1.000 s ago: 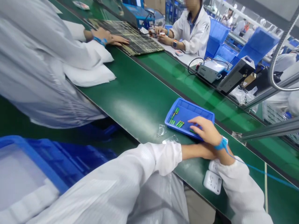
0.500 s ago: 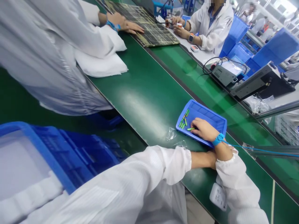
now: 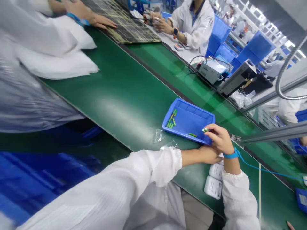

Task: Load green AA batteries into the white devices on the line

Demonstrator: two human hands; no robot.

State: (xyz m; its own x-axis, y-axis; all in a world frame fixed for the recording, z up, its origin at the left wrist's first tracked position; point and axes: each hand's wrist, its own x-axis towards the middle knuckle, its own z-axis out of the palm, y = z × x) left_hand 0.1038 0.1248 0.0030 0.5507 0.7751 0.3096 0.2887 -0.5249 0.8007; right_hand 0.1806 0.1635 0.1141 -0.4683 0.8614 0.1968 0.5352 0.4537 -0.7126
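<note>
My right hand point(image 3: 219, 137), with a blue wrist strap point(image 3: 230, 155), is closed in a pinch on small green batteries point(image 3: 205, 130) over the right end of a blue tray point(image 3: 189, 110). Their bright ends show; how many there are is hard to tell. Several green batteries point(image 3: 170, 124) lie at the tray's left end, and more green batteries point(image 3: 192, 135) rest along its near wall. Below my right hand is my left hand point(image 3: 209, 154), close to white boxy devices point(image 3: 213, 187). Its fingers are mostly hidden, so its hold cannot be made out.
Clear plastic film point(image 3: 159, 135) lies beside the tray on the green bench point(image 3: 115, 92). A metal bar point(image 3: 271, 134) juts in from the right. Co-workers' hands point(image 3: 96, 19) touch a dark patterned board point(image 3: 124, 24). A grey instrument point(image 3: 209, 72) stands across the bench.
My right hand has lifted from inside the tray and moved toward its right end, with batteries pinched. More of the white devices shows. The whole view has shifted.
</note>
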